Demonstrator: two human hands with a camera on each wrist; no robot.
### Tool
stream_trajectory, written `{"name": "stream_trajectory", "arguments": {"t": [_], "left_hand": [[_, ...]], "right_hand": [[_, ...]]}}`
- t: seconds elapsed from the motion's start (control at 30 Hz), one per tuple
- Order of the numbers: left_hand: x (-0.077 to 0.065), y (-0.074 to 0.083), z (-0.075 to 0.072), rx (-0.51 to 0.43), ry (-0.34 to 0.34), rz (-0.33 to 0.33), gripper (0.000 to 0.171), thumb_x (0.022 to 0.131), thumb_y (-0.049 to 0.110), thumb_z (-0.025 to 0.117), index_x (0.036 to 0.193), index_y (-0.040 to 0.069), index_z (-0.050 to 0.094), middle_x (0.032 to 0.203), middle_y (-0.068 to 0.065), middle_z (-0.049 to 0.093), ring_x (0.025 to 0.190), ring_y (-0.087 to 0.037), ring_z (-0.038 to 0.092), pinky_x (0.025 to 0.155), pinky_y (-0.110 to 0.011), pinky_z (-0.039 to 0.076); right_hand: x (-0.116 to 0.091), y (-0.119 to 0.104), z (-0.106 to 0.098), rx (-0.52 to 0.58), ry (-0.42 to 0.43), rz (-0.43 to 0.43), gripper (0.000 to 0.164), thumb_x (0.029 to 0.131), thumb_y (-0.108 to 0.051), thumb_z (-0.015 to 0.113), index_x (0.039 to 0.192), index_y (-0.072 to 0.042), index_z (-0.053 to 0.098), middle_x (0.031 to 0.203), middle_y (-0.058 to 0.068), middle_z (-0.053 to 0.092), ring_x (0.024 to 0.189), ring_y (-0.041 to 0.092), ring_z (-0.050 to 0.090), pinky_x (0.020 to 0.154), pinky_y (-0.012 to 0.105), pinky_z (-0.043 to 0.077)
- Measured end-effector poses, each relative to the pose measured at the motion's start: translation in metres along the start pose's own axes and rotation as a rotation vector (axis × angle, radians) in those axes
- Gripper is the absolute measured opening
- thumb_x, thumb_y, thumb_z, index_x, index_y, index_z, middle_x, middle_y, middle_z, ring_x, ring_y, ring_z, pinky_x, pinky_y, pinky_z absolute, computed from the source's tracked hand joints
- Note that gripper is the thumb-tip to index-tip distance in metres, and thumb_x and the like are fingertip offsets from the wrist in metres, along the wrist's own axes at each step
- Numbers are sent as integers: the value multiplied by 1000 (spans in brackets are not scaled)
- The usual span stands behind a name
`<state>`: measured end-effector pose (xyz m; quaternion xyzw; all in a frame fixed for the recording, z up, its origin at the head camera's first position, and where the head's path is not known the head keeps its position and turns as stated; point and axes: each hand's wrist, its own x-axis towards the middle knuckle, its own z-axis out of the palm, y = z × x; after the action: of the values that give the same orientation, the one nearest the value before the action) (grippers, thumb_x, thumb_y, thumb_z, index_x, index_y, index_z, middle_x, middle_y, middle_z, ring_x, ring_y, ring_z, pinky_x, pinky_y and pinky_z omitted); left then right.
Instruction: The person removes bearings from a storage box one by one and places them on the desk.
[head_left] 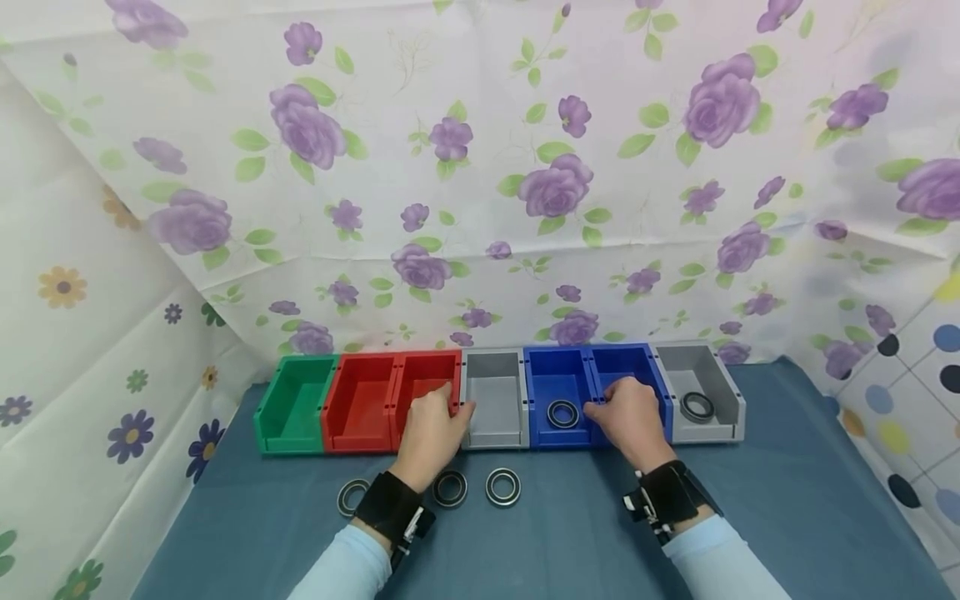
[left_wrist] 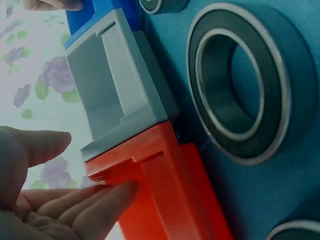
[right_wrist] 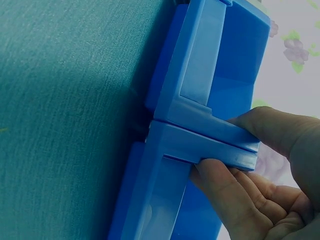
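Observation:
My right hand (head_left: 632, 421) grips the adjoining walls of two blue bins (right_wrist: 220, 145); thumb and fingers sit on opposite sides. My left hand (head_left: 432, 432) reaches over the red bin (left_wrist: 150, 195) beside the grey bin (left_wrist: 145, 95). Its fingers extend into the red bin and its thumb stands apart, with nothing visible between them. A ball bearing (head_left: 562, 426) lies in the left blue bin, and another bearing (head_left: 708, 408) in the right grey bin. On the cloth are three bearings: one bearing (head_left: 345, 506) partly behind the left wrist, a middle bearing (head_left: 462, 490) and a right bearing (head_left: 515, 488).
The bins stand in a row against a flowered backdrop (head_left: 480, 283). At the left end is a green bin (head_left: 296, 448), then two red ones. Blue cloth (head_left: 540, 550) covers the table in front. Black straps (head_left: 392, 502) wrap both wrists.

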<state>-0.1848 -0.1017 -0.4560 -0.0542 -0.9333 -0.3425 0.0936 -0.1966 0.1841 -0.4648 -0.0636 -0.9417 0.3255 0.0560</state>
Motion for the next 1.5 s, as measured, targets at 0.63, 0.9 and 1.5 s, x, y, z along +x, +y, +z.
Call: {"name": "stream_trajectory", "arguments": {"t": [0.63,0.9,1.5], "left_hand": [[12,-14,-3,-197,-61,-96,39,80,24,73,114,5,65,102,-6,65,87,-12,61,71,-25,50],[18,-15,0,-206,-74,-85,37,80,24,73,111,5,66,103,-6,65,93,-17,60,72,-27,50],[16,-20,-4,-210,-49,-97,36,78,26,75,107,6,68,96,-4,67,87,-15,61,70,-25,50]], "right_hand": [[-2,-1,-3,-33,-15,-6,48,81,-29,70,56,-15,31,52,-5,22,40,12,29,38,26,25],[-4,-2,-4,-59,18,-18,49,82,-29,69,58,-16,29,55,-5,20,41,13,30,39,27,25],[-12,-5,3,-167,86,-123,35,84,-36,66,65,-9,52,54,0,41,45,15,43,42,32,36]]}}
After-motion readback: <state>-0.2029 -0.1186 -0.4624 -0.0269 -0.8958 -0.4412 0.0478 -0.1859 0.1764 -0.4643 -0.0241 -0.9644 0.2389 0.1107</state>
